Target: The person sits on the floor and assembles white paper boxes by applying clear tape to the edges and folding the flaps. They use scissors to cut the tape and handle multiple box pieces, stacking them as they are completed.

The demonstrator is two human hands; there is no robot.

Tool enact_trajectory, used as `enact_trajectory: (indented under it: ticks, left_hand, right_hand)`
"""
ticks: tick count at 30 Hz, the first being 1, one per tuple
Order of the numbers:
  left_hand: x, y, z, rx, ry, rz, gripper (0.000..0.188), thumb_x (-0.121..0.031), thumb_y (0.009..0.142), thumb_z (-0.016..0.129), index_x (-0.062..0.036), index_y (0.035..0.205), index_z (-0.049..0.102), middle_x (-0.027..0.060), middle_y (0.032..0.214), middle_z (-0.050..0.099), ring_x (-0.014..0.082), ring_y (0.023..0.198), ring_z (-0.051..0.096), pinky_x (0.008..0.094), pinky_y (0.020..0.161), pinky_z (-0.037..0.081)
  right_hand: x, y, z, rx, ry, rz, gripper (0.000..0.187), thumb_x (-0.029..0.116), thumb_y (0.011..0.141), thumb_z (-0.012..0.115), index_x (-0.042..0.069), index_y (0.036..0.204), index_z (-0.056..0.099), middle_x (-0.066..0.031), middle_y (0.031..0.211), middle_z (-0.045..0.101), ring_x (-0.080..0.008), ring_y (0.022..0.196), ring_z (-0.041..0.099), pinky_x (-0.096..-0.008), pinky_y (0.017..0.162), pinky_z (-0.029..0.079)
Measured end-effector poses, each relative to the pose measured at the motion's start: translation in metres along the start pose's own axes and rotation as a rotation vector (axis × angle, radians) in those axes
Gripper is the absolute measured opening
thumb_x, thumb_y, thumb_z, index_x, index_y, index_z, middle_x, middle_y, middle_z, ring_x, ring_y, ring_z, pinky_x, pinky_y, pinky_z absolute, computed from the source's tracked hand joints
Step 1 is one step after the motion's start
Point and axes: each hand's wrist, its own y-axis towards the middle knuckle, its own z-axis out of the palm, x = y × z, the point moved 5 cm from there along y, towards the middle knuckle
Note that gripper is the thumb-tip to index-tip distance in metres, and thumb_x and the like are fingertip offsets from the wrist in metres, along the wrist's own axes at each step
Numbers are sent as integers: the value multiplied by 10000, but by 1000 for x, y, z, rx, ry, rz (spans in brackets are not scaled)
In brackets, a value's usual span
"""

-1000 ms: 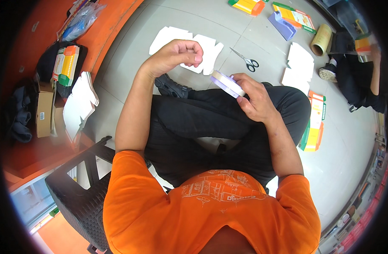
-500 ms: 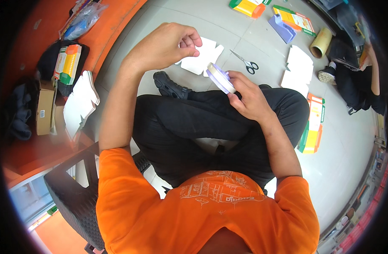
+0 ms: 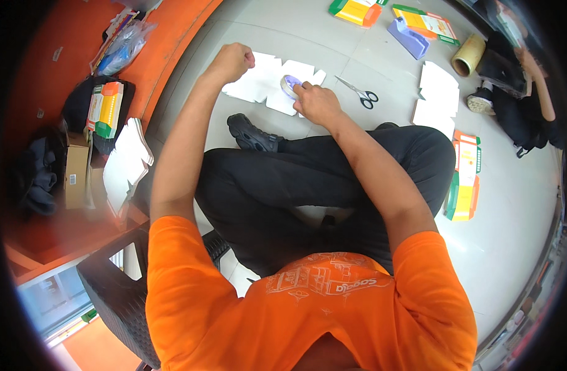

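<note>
Around you spreads the gray tiled floor (image 3: 506, 247), with orange furniture (image 3: 172, 37) on the left. Beyond your bent legs (image 3: 258, 179) lies the flattened white carton (image 3: 256, 85), its long axis running left to right, slanting slightly nearer at the right. Your left hand (image 3: 231, 63) is narrow, fingers curled at the carton's far left; whether it pinches anything, I cannot tell. Your right hand (image 3: 319, 102) grips the purple-and-white tape roll (image 3: 291, 85) over the carton's right half, its tilted outline lengthening from far left to near right.
</note>
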Motion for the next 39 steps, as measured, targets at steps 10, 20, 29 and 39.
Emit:
enact_trajectory:
  ticks: [10, 20, 29, 39]
  left_hand:
    - [90, 34, 106, 29, -316, 96, 65, -86, 898, 662, -22, 904, 658, 67, 805, 666, 156, 748, 603, 300, 715, 492]
    - [1, 4, 42, 11, -111, 168, 166, -169, 891, 670, -21, 962, 691, 118, 846, 697, 206, 784, 638, 350, 749, 533]
    - [-24, -17, 9, -17, -82, 143, 119, -93, 821, 694, -17, 909, 720, 105, 834, 709, 194, 791, 666, 332, 750, 545]
    - [-4, -13, 23, -8, -55, 189, 134, -129, 827, 713, -14, 898, 714, 70, 772, 663, 161, 745, 600, 317, 701, 510]
  right_hand:
    - [-45, 30, 41, 101, 4, -172, 279, 165, 891, 531, 42, 1121, 629, -189, 1084, 651, -351, 938, 675, -466, 813, 547]
    - [-174, -17, 12, 346, -274, 688, 315, 124, 949, 504, 23, 1246, 530, -238, 1252, 600, -370, 1113, 639, -463, 901, 532]
    - [-170, -14, 13, 489, -354, 611, 313, 159, 977, 496, 37, 1261, 546, -165, 1272, 629, -310, 1186, 620, -415, 922, 549]
    - [-177, -16, 12, 256, 443, 805, 437, 74, 834, 703, -64, 1181, 476, -218, 908, 697, -276, 676, 733, -339, 607, 610]
